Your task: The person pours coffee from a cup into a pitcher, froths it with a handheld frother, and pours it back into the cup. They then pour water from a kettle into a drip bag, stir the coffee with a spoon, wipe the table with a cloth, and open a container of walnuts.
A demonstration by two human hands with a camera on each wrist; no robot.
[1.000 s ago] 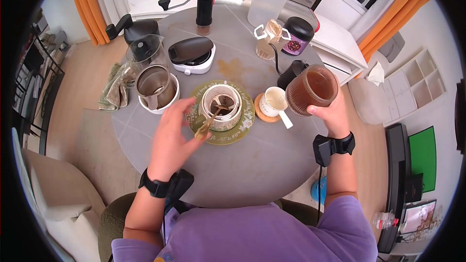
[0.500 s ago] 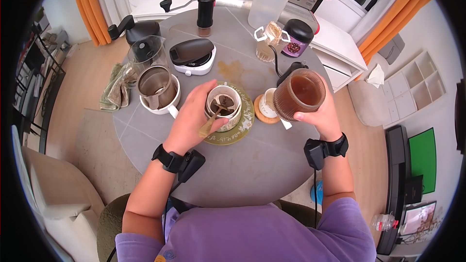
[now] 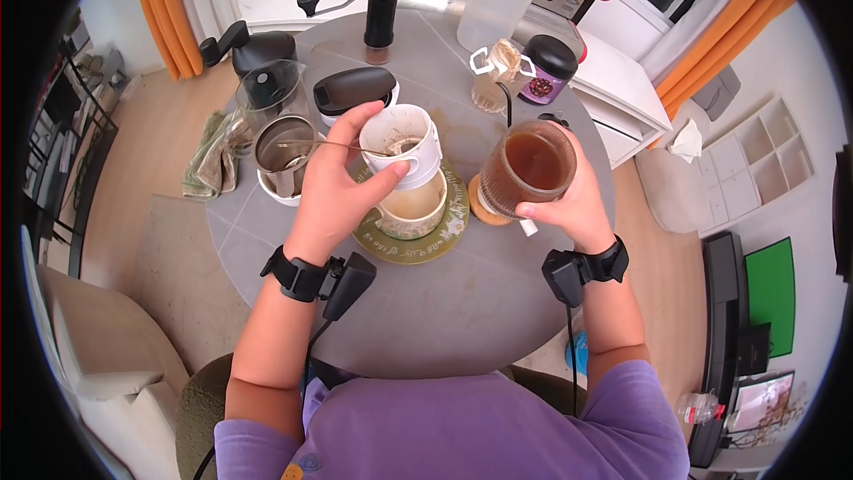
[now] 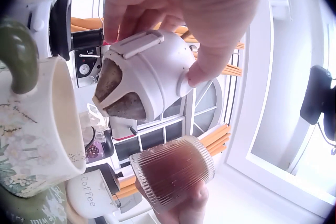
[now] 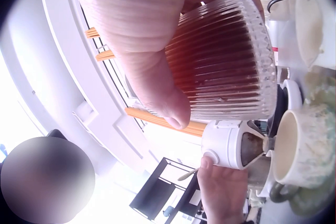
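My left hand [image 3: 338, 182] grips a white filter cup [image 3: 400, 129] by its sides, holding it above a floral mug [image 3: 411, 220]. Brown-stained mesh windows show on its lower part in the left wrist view. A thin-handled spoon [image 3: 330, 144] leans out of it to the left. The floral mug, with a green handle, sits on a green lettered saucer [image 3: 418, 253] and has pale liquid inside. My right hand [image 3: 579, 204] holds a ribbed glass [image 3: 533, 164] of reddish-brown liquid, thumb on the near side, to the right of the mug.
Behind the glass, a small white "Coffee" cup [image 4: 89, 195] stands on a wooden coaster. A metal cup [image 3: 283, 156] sits in a white cup at left. Farther back are a scale [image 3: 355, 89], a hand grinder [image 3: 380, 22], a clear pitcher [image 3: 496, 4] and a dark-lidded jar [image 3: 546, 71].
My left hand has taken hold of the filter cup and lifted it out of the floral mug, the spoon still in it. My right hand has brought the glass left, closer to the mug.
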